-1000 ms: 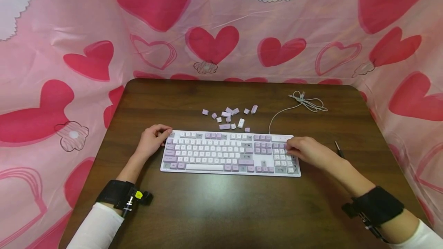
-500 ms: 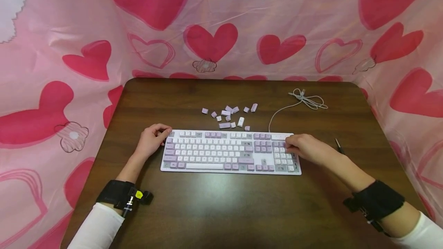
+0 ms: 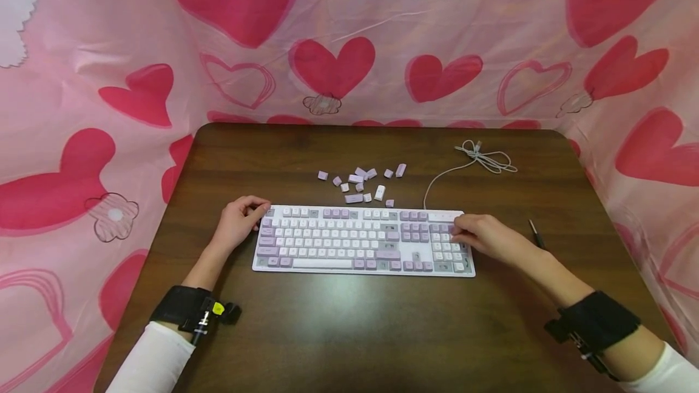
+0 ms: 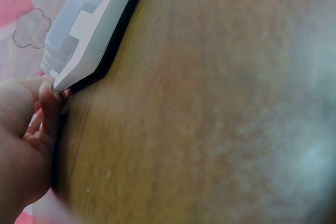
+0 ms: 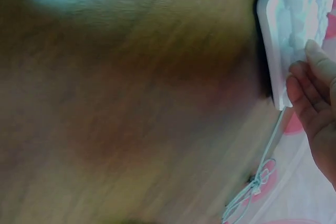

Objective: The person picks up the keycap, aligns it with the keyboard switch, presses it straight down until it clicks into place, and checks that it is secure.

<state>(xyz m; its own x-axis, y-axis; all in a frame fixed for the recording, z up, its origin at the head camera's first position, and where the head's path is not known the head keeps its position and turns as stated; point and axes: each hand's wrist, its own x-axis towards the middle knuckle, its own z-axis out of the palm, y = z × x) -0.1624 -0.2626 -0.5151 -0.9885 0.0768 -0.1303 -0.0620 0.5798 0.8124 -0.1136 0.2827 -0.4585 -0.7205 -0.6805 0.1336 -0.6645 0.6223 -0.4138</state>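
A white and lilac keyboard [image 3: 322, 263] lies in front of me, with several bare grey switch spots among its keycaps. At its far left corner my left hand [image 3: 238, 223] grips the edge, thumb on top; the left wrist view shows the thumb and a finger at the keyboard corner [image 4: 79, 59]. Over the upper right of the number pad, my right hand [image 3: 483, 235] brings thumb and fingers together at a keycap, mostly hidden beneath them. In the right wrist view the fingertips of the right hand [image 5: 317, 95] are down at the keys.
Several loose lilac and white keycaps [image 3: 355, 179] are scattered behind the keyboard. A tied white cable [image 3: 488, 161] runs from its back edge to the far right. A thin dark pen-like tool [image 3: 536, 236] lies right of my right hand on the brown table [image 3: 338, 332].
Both hands stay in nearly the same place on the keyboard. The right fingers shift only slightly, and the whole head view moves a little.
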